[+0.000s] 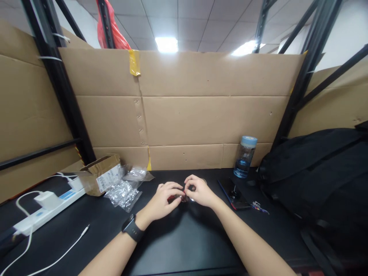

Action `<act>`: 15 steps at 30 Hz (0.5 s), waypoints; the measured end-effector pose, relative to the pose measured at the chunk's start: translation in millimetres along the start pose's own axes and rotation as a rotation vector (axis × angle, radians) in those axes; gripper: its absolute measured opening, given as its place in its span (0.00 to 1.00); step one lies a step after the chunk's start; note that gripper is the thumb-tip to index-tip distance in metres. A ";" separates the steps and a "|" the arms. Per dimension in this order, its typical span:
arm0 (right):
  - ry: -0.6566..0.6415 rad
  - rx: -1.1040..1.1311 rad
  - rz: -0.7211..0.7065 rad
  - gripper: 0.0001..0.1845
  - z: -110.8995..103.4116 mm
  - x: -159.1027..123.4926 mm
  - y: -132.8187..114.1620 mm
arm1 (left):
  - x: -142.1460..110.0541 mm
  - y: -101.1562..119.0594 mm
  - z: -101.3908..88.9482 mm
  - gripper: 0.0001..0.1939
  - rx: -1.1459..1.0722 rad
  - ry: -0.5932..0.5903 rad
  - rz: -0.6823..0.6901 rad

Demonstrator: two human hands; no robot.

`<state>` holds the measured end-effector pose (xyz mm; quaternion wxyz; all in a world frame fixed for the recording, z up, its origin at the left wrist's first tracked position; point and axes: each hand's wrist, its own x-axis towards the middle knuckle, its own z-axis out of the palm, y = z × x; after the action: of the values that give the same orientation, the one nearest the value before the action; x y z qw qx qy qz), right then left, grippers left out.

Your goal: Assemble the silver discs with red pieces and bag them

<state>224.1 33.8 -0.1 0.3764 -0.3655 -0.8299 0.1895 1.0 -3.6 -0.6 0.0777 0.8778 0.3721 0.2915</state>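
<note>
Near the middle of the black table (172, 241), my left hand (161, 201) is closed around a small dark red, shiny object (171, 198). Most of that object is hidden by the fingers, so its kind does not show. A dark smartwatch (132, 227) is on my left wrist. My right hand (201, 191) meets the left at the object, thumb and forefinger pinched at its right end. Something small and silvery shows under the right fingertips, too small to name.
Left: an open cardboard box (99, 174), crumpled clear plastic bags (125, 191), a white power strip (54, 207) and a white cable (67, 251). Right: a phone (234, 193), keys (259, 207), a water bottle (244, 159) and a black backpack (319, 184). Behind stands a cardboard wall (186, 119).
</note>
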 end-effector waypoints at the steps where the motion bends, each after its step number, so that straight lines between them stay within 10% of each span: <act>1: 0.000 0.012 0.009 0.05 -0.6 0.5 2.1 | -1.0 -1.2 1.8 0.13 0.018 -0.040 0.013; 15: 0.105 -0.227 0.099 0.05 7.4 4.8 36.4 | -3.2 -32.9 4.1 0.15 0.211 0.006 -0.116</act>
<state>233.1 61.2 -24.1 0.3655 -0.4558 -0.8062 0.0935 -18.5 17.8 -17.0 0.0007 0.8573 0.4510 0.2484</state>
